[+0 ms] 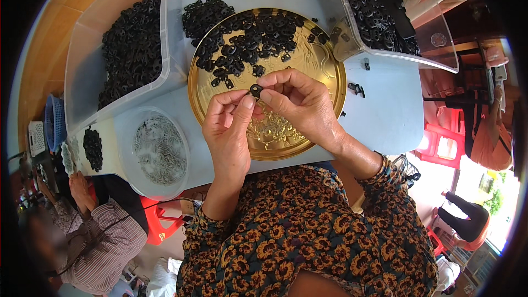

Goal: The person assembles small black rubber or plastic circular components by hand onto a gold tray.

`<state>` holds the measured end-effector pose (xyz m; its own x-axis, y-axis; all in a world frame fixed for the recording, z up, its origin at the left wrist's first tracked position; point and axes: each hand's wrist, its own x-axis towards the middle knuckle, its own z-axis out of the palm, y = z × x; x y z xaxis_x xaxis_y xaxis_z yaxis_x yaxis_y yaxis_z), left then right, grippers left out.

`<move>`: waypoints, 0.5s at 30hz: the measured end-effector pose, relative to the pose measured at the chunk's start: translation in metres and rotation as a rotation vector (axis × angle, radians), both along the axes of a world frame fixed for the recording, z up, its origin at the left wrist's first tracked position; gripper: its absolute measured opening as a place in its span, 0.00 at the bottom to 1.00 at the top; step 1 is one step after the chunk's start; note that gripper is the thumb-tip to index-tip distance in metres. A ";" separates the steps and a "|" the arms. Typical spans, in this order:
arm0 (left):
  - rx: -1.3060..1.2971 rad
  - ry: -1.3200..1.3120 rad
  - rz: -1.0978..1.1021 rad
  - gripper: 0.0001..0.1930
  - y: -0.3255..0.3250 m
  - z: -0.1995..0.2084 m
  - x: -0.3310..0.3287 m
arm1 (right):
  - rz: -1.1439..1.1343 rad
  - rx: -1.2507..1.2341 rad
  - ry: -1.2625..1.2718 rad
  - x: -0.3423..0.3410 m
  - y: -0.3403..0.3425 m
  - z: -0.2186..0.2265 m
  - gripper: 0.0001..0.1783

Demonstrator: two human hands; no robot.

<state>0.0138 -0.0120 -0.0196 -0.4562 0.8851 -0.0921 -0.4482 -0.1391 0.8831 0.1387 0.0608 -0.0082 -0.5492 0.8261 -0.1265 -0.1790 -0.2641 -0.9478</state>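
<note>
Between my two hands, over the golden round tray (324, 96), is a small black plastic piece with a hole (256, 90). My left hand (230, 126) pinches it from the left with thumb and forefinger. From the right, my right hand (300, 102) pinches the same piece, thumb below and forefinger above. Many similar black pieces (242, 49) lie loose on the far half of the tray. Small golden bits or embossing show on its near part; I cannot tell which.
Clear plastic bins of black parts stand at left (132, 49) and right (379, 27). A round clear container (160, 151) of small metallic pieces sits left of the tray. Another black heap (204, 14) lies behind. A person in a striped shirt (110, 236) sits at the left.
</note>
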 end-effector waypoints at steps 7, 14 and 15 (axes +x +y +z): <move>0.016 0.027 0.003 0.05 -0.001 -0.003 -0.002 | 0.020 0.018 -0.021 -0.002 0.000 0.001 0.10; 0.012 0.018 -0.009 0.06 0.001 -0.006 -0.004 | 0.031 -0.047 -0.039 -0.002 0.003 0.003 0.10; 0.013 0.018 -0.011 0.06 0.001 -0.005 -0.005 | 0.029 -0.046 -0.039 -0.001 0.004 0.001 0.10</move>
<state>0.0093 -0.0112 -0.0245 -0.4479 0.8912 -0.0719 -0.4337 -0.1462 0.8891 0.1372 0.0652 -0.0067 -0.5670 0.8025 -0.1856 -0.1335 -0.3119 -0.9407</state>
